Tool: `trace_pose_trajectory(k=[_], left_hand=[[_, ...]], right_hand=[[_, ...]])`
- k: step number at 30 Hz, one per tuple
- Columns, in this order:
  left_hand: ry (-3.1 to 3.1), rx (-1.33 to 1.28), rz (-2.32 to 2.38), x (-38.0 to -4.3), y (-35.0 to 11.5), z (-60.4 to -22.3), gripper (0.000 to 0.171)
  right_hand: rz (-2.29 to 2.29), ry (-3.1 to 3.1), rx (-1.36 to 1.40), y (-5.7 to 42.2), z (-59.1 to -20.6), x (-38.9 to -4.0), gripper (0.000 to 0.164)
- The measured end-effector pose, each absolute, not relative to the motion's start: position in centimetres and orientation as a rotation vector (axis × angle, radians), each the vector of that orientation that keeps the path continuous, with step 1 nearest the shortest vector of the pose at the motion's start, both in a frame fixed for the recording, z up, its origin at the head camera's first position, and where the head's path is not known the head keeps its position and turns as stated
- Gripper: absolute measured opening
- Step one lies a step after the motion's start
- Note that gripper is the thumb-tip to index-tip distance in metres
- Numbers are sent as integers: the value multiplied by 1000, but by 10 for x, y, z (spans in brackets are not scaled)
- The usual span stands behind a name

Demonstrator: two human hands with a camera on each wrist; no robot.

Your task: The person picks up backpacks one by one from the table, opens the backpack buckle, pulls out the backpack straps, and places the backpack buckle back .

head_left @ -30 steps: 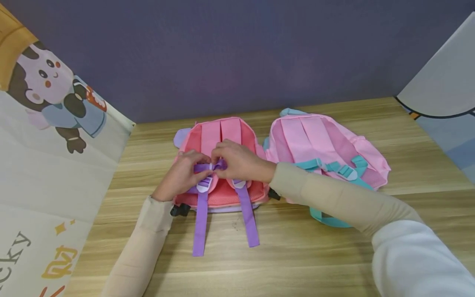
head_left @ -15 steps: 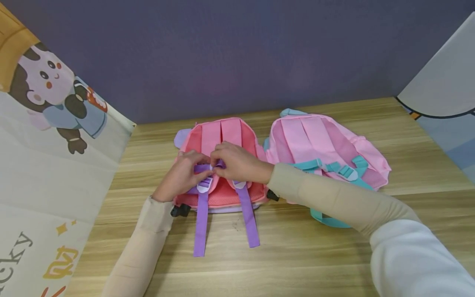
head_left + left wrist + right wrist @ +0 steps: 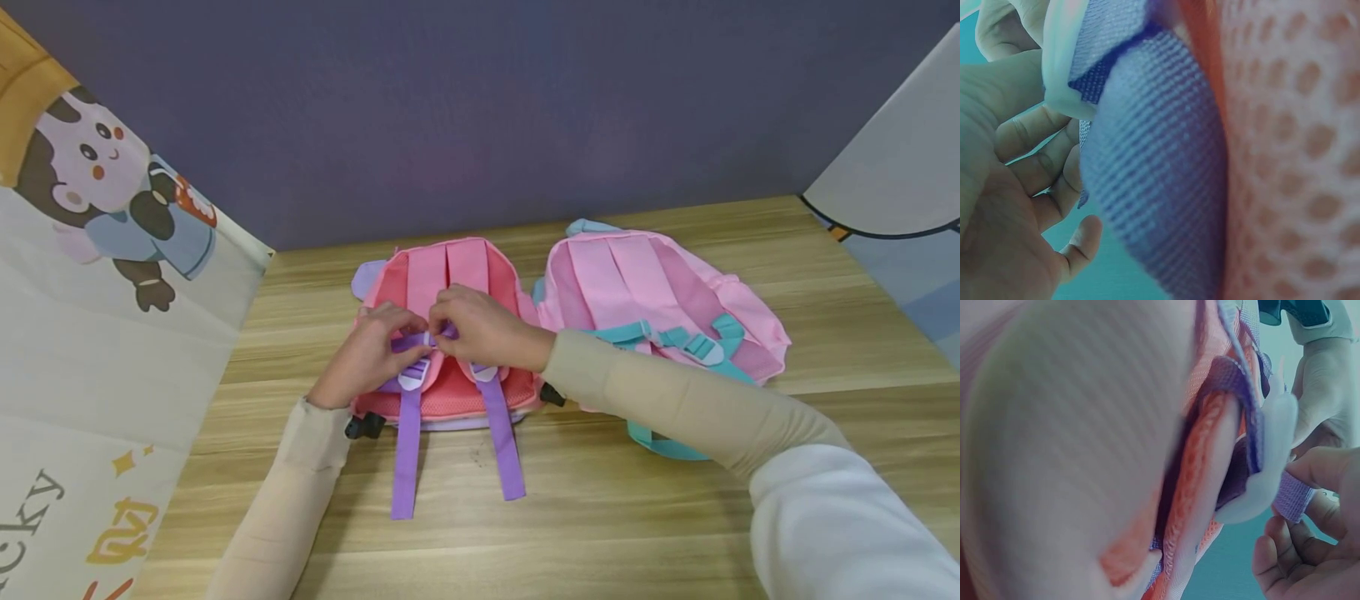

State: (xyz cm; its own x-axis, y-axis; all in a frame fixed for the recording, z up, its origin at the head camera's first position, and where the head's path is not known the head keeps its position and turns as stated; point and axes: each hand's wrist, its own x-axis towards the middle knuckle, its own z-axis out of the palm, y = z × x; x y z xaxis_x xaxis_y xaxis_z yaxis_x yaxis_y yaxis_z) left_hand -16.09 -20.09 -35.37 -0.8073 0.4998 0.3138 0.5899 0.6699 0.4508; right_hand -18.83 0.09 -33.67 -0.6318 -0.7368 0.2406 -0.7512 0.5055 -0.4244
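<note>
Pale wood-grain worktop (image 3: pixel 570 517) runs under everything, with a smooth dark-blue wall (image 3: pixel 480 117) beyond the coral-pink backpack (image 3: pixel 457 402) and a cartoon-printed sheet (image 3: pixel 45 350) to its left.

From the head, the backpack lies with its mesh back panel and padded shoulder straps facing up. Across its middle, the left hand (image 3: pixel 375 354) pinches a flat purple webbing strap (image 3: pixel 407 342) between thumb and fingers; the right hand (image 3: pixel 487 329) pinches the same webbing just beside a small white plastic buckle (image 3: pixel 427 339). Two long purple webbing tails (image 3: pixel 406 467) hang from the backpack's lower edge onto the worktop. Just right of it lies a pale-pink backpack (image 3: pixel 637 279) with teal straps (image 3: pixel 678 447), and a black plastic clip (image 3: pixel 365 426) sits at its lower left corner.

From the left wrist, coarse woven webbing bulges in a rounded fold against the backpack's mesh of oval holes, beside glossy, rounded white plastic.

From the right wrist, a short ribbed webbing end (image 3: pixel 1292 497) sits pinched between thumb and finger, beside curved, translucent white plastic near the backpack's mesh-lined padding.
</note>
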Motion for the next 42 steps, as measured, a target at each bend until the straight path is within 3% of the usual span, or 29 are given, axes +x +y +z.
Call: trace_pose_trajectory(k=[42], left_hand=[[-2722, -902, -791, -161, -201, -352, 24]], right_hand=[[755, -2770, 1278, -1, -334, -189, 7]])
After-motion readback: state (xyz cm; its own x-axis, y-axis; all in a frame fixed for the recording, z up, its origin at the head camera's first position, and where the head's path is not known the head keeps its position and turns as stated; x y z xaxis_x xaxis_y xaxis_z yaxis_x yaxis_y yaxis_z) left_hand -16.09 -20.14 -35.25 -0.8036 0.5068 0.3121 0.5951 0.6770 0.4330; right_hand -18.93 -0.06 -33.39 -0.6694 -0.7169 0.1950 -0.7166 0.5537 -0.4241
